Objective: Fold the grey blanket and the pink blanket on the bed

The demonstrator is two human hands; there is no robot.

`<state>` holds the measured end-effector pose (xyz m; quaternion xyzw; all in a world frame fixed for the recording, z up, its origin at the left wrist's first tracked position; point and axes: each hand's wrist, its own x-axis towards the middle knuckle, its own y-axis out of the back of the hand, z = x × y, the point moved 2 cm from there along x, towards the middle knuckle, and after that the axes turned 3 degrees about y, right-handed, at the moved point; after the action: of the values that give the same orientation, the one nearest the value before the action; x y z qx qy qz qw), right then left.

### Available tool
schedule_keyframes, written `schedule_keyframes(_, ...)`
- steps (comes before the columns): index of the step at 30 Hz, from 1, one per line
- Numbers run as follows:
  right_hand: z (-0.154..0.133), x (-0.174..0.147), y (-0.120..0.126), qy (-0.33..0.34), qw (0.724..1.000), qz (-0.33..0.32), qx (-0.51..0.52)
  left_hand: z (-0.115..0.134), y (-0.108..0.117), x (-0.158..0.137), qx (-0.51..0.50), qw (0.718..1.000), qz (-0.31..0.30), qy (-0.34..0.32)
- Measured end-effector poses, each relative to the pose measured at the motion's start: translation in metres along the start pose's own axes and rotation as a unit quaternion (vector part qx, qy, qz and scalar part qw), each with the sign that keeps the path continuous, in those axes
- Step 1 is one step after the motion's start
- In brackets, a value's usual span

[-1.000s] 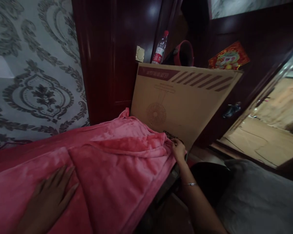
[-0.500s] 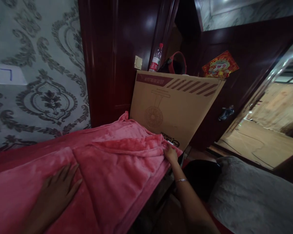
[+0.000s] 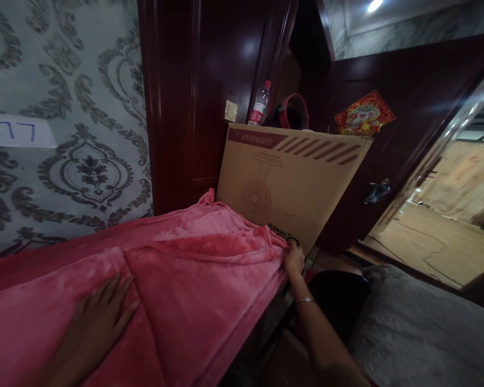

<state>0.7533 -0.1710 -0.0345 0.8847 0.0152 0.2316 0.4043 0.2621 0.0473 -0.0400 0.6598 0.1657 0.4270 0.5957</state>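
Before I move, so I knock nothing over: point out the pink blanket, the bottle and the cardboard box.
Pink blanket (image 3: 197, 293), head view: its top surface.
Bottle (image 3: 258, 109), head view: its label.
Cardboard box (image 3: 292, 180), head view: its printed front.

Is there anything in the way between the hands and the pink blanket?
Nothing visible is between them. The left hand rests palm-down on the pink plush blanket, and the right hand is at its edge. The cardboard box with a fan printed on it stands beyond that edge, not in between.

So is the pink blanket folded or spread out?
At least partly folded: the pink blanket shows stacked layers along its edge near the right hand.
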Motion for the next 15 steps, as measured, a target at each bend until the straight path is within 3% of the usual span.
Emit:
schedule_keyframes(4, -0.014, -0.022, 0.005, 0.108, 0.994, 0.014, -0.004, 0.001, -0.001, -0.001, -0.002, 1.000, 0.016, -0.010)
schedule_keyframes(8, -0.021, -0.044, 0.000, 0.184, 0.977, -0.099, 0.029, -0.001, -0.005, -0.001, -0.002, 1.000, 0.021, -0.006)
schedule_keyframes(11, -0.026, -0.044, -0.005, 0.208, 0.963, -0.155, 0.077, -0.004, -0.009, 0.000, 0.003, 0.999, 0.034, -0.005)
schedule_keyframes(15, -0.051, -0.014, -0.012, 0.153, 0.940, -0.135, 0.275, -0.008, -0.012, -0.002, -0.001, 1.000, 0.023, -0.001)
